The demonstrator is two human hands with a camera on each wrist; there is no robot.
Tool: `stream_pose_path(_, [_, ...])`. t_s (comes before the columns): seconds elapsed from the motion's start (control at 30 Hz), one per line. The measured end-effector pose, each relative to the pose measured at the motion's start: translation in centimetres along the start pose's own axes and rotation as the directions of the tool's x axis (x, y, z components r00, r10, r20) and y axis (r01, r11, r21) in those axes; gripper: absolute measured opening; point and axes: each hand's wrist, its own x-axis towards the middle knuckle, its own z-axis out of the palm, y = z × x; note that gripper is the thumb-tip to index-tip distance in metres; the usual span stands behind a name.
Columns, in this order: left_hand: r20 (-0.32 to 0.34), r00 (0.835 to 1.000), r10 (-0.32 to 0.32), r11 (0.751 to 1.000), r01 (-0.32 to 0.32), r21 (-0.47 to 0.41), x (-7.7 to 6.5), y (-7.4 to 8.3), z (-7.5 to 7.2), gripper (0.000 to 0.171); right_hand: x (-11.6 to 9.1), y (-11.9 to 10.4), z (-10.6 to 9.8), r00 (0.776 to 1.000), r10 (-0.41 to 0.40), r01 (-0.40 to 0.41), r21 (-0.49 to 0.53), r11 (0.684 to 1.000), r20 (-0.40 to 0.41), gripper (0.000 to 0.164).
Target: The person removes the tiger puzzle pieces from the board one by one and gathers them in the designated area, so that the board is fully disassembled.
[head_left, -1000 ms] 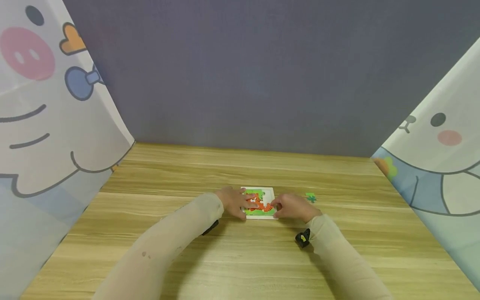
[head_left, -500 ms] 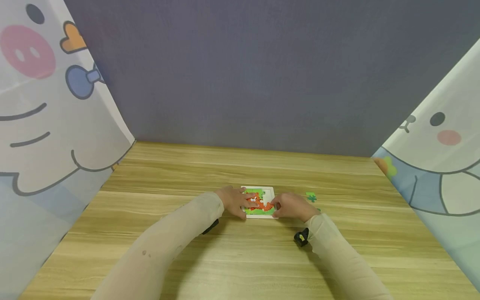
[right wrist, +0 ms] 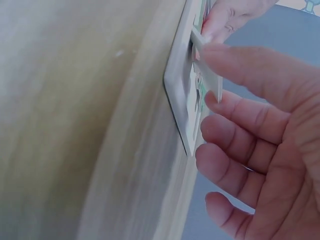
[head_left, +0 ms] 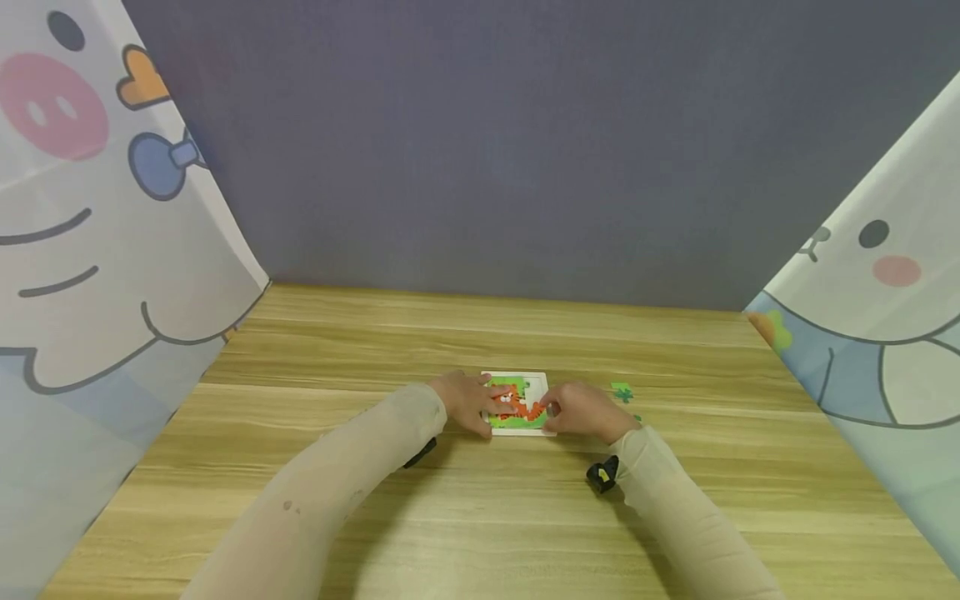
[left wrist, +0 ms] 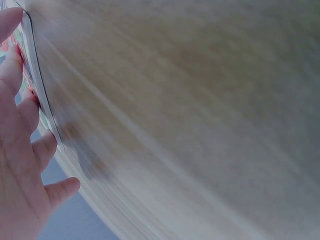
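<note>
Wood-grain desk (head_left: 480, 525), tiger puzzle (head_left: 516, 422) beneath left hand (head_left: 465, 403), fingers apart, right hand (head_left: 587, 412), fingers clamped on 1 pale-backed piece (right wrist: 212, 80), green pieces (head_left: 622, 392) right of those fingers.

White-framed tiger puzzle (head_left: 519, 423) lies flat, one piece (right wrist: 213, 84) tilted over it

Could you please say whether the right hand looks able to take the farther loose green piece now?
Probably not yet: the right hand is pinching another puzzle piece at the tray. Once freed, likely yes: the green piece lies close by, uncovered.
</note>
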Motion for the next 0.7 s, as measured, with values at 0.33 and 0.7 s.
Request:
stream_pose_path(0.33, [0.002, 1.0, 0.006, 1.0, -0.006, -0.021, -0.08, 0.06, -0.12, 0.062, -0.17, 0.44, 0.23, 0.999, -0.041, 0.042, 0.026, 0.999, -0.022, 0.03])
stream_pose_path(0.7, [-0.007, 1.0, 0.005, 1.0, -0.005, -0.029, 0.14, 0.09, -0.06, 0.063, 0.39, -0.13, 0.92, 0.98, 0.192, -0.197, 0.374, 0.906, 0.051, 0.035])
